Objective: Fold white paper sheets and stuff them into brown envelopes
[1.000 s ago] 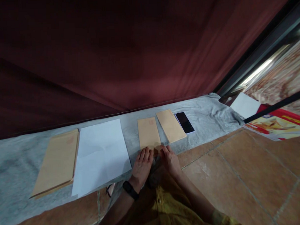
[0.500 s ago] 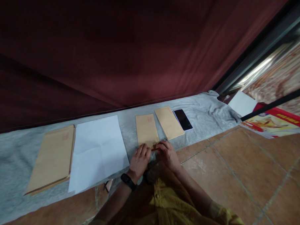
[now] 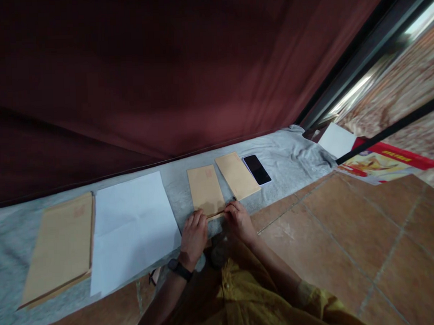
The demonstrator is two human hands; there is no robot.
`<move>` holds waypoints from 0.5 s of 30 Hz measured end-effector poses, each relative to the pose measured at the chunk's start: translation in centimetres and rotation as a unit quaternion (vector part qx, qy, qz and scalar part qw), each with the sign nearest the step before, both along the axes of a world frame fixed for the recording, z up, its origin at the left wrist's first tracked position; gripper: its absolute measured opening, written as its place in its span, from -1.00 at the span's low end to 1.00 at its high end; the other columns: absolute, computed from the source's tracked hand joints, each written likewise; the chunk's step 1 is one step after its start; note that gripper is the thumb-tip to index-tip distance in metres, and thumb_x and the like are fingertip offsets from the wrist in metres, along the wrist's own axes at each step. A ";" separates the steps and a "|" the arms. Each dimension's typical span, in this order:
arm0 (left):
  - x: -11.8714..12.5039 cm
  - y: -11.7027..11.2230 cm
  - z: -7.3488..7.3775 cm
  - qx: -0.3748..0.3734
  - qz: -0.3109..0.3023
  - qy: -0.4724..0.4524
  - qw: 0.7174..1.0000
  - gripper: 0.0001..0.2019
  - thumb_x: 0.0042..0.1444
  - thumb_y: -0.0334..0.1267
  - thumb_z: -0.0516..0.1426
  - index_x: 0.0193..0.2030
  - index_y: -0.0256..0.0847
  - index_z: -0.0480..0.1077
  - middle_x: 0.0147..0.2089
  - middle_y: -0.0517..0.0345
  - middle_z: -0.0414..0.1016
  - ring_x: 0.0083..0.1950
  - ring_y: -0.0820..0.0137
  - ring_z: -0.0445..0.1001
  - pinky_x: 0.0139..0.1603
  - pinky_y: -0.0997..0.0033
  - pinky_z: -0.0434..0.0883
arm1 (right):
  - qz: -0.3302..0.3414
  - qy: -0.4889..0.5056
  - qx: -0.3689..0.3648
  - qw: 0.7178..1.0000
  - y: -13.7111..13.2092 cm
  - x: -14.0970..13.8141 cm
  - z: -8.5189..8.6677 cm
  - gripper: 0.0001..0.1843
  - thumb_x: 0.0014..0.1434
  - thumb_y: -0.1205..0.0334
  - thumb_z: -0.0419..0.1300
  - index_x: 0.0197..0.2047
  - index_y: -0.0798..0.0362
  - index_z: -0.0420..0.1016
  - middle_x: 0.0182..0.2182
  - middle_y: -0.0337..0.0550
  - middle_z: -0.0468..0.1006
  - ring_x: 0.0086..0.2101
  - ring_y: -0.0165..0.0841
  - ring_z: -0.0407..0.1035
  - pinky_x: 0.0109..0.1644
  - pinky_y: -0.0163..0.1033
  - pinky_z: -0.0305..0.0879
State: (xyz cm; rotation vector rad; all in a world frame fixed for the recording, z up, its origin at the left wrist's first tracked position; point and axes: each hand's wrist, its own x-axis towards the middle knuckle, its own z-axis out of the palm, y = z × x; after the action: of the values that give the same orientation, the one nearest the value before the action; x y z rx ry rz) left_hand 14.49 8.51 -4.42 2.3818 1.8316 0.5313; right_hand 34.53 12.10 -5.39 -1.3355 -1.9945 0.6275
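A small brown envelope (image 3: 205, 193) lies on a grey cloth (image 3: 296, 159) spread over the floor. My left hand (image 3: 192, 236), with a black watch on its wrist, rests its curled fingers on the envelope's near left corner. My right hand (image 3: 238, 219) pinches the near right corner, and that edge is lifted a little. A second small brown envelope (image 3: 236, 174) lies just to the right, with a black phone (image 3: 256, 169) beside it.
White sheets of paper (image 3: 131, 228) and a stack of large brown envelopes (image 3: 58, 247) lie to the left on the cloth. A dark red curtain (image 3: 163, 74) hangs behind. A white sheet (image 3: 336, 139) and a red printed box (image 3: 382, 161) lie at right on the tiled floor (image 3: 349, 233).
Both hands have slid slightly forward onto the envelope's near edge, and the right hand has gone from flat to a pinch. The view has shifted a little.
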 end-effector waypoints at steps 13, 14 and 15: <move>0.4 0.3 0.0 0.017 0.035 -0.002 0.999 -0.74 0.33 -0.30 -0.07 -0.11 -0.22 0.45 0.06 -0.08 0.53 0.04 0.16 0.46 0.05 0.08 0.42 | -0.018 -0.007 0.002 1.000 0.3 -0.3 0.5 -0.90 0.26 0.39 0.13 -0.24 0.02 0.45 -0.23 -0.08 0.48 -0.15 -0.23 0.36 -0.02 -0.13 0.33; 0.4 0.3 0.1 0.017 0.035 0.002 0.999 -0.74 0.33 -0.31 -0.06 -0.11 -0.21 0.45 0.05 -0.07 0.53 0.03 0.16 0.46 0.05 0.09 0.42 | -0.019 -0.008 0.001 1.000 0.2 -0.4 0.6 -0.90 0.26 0.39 0.13 -0.25 0.02 0.45 -0.23 -0.08 0.47 -0.15 -0.23 0.36 -0.02 -0.13 0.33; 0.4 0.3 0.2 0.015 0.034 0.010 0.999 -0.74 0.32 -0.31 -0.06 -0.10 -0.21 0.46 0.05 -0.07 0.53 0.03 0.15 0.47 0.04 0.09 0.43 | -0.020 -0.008 0.000 1.000 0.2 -0.4 0.7 -0.90 0.26 0.39 0.14 -0.25 0.02 0.44 -0.24 -0.08 0.47 -0.15 -0.23 0.36 -0.02 -0.13 0.33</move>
State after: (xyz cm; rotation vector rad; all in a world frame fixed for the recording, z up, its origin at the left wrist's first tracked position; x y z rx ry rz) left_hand 14.85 8.81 -4.22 2.3580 1.9332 0.5474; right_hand 34.15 12.35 -4.71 -1.3816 -1.9756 0.5993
